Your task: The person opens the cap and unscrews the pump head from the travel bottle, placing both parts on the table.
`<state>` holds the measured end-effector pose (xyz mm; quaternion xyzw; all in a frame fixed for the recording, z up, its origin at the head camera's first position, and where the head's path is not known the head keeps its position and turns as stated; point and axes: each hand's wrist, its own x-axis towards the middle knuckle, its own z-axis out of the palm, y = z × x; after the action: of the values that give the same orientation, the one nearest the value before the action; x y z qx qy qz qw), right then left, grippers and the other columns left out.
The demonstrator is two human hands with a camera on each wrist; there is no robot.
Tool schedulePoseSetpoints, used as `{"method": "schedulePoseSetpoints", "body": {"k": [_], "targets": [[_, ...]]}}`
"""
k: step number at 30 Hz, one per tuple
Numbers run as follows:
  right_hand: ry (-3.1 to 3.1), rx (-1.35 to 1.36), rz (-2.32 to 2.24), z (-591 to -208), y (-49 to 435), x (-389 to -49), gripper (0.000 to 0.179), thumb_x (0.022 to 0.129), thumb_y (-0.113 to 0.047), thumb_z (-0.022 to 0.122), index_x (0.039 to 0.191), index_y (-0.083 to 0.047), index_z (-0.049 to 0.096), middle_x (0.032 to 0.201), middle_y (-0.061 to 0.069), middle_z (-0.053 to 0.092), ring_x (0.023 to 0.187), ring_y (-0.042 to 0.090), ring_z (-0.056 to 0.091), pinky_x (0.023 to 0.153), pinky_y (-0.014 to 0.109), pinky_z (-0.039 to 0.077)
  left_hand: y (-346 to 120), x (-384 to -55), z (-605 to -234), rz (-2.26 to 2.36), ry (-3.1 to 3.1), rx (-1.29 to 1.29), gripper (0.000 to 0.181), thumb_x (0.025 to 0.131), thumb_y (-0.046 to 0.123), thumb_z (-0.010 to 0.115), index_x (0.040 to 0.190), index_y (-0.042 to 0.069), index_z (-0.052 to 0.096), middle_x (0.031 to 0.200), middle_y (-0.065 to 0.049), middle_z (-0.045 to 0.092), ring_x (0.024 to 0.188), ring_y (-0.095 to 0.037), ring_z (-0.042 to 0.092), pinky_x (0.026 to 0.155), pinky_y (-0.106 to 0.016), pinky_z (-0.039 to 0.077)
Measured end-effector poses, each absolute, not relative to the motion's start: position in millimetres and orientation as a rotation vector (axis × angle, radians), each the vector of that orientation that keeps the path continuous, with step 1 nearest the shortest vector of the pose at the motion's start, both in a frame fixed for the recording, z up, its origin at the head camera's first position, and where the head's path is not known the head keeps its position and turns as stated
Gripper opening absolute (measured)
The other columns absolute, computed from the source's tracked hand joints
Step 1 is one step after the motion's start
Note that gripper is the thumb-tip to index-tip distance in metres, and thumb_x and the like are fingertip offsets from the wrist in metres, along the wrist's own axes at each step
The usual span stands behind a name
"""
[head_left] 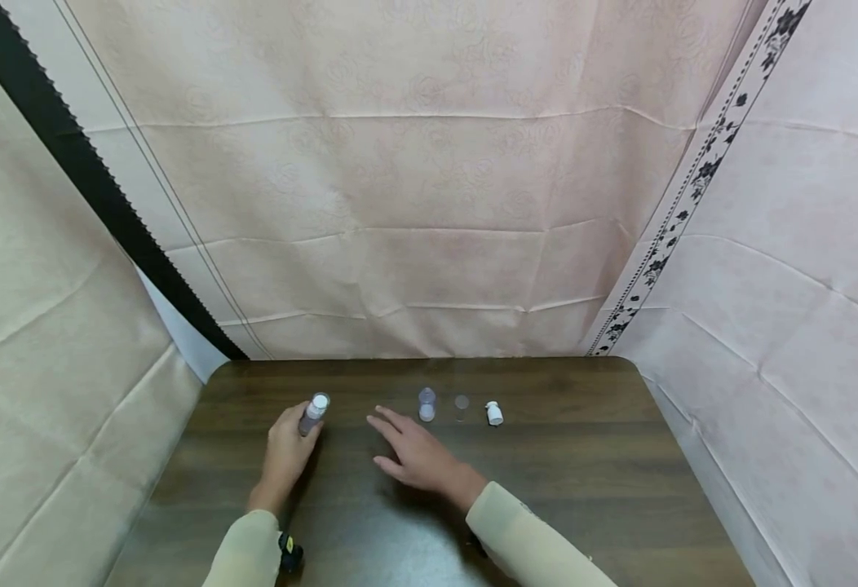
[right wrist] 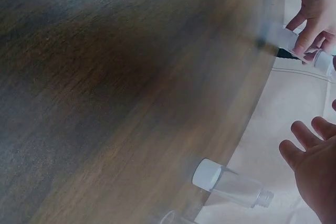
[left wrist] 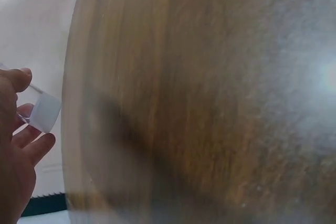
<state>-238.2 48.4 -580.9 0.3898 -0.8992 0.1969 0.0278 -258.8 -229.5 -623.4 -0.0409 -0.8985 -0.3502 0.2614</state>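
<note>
My left hand [head_left: 282, 458] grips a small clear bottle [head_left: 309, 421] with a white top [head_left: 317, 403], held up over the left part of the table. In the left wrist view that white piece [left wrist: 45, 113] sticks out between thumb and fingers. My right hand [head_left: 420, 456] hovers near the middle with fingers spread, holding nothing. Just beyond it stands another clear bottle [head_left: 426, 397], white at its lower end; the right wrist view shows this white end [right wrist: 207, 174] against the table and a narrow bare neck [right wrist: 264, 199] at the other end.
Right of the standing bottle are a small clear cylindrical piece [head_left: 462, 403] and a white nozzle-like cap [head_left: 494, 413]. The brown wooden table [head_left: 583, 489] meets pale hanging cloth [head_left: 414, 269] at its far edge. More cloth hangs on both sides.
</note>
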Motion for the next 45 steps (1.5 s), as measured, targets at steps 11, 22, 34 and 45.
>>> {"method": "schedulePoseSetpoints", "body": {"k": [11, 22, 34, 45], "targets": [[-2.742, 1.122, 0.691, -568.5, 61.2, -235.5, 0.07, 0.103, -0.037, 0.064, 0.162, -0.014, 0.033, 0.167, 0.01, 0.032, 0.149, 0.027, 0.042, 0.114, 0.041, 0.046, -204.3, -246.6, -612.5, -0.851, -2.453, -0.236, 0.044, 0.079, 0.002, 0.088, 0.12, 0.003, 0.071, 0.111, -0.02, 0.071, 0.1, -0.039, 0.071, 0.081, -0.057, 0.059], [-2.736, 1.044, 0.856, -561.6, 77.9, -227.2, 0.073, 0.1, -0.032, 0.069, 0.162, -0.018, 0.033, 0.166, 0.007, 0.035, 0.148, 0.027, 0.044, 0.113, 0.043, 0.047, -181.5, -232.8, -608.4, -0.629, -2.396, -0.467, 0.061, 0.072, 0.003, 0.093, 0.129, 0.002, 0.07, 0.102, -0.017, 0.071, 0.091, -0.034, 0.071, 0.078, -0.049, 0.061], [-2.678, 1.028, 0.985, -552.0, 99.5, -212.0, 0.066, 0.099, -0.029, 0.072, 0.156, -0.014, 0.043, 0.159, 0.01, 0.046, 0.145, 0.029, 0.047, 0.111, 0.047, 0.049, -141.8, -221.1, -598.2, -0.433, -2.429, -0.653, 0.065, 0.076, 0.011, 0.092, 0.135, 0.006, 0.067, 0.102, -0.011, 0.071, 0.093, -0.026, 0.068, 0.077, -0.04, 0.061], [-2.584, 0.974, 1.028, -558.4, 112.9, -203.4, 0.054, 0.094, -0.019, 0.077, 0.144, -0.01, 0.058, 0.143, 0.01, 0.061, 0.129, 0.025, 0.062, 0.102, 0.041, 0.056, -115.5, -213.2, -592.2, -0.313, -2.453, -0.76, 0.059, 0.078, 0.016, 0.091, 0.132, 0.006, 0.069, 0.1, -0.008, 0.072, 0.09, -0.023, 0.068, 0.073, -0.035, 0.061]]}}
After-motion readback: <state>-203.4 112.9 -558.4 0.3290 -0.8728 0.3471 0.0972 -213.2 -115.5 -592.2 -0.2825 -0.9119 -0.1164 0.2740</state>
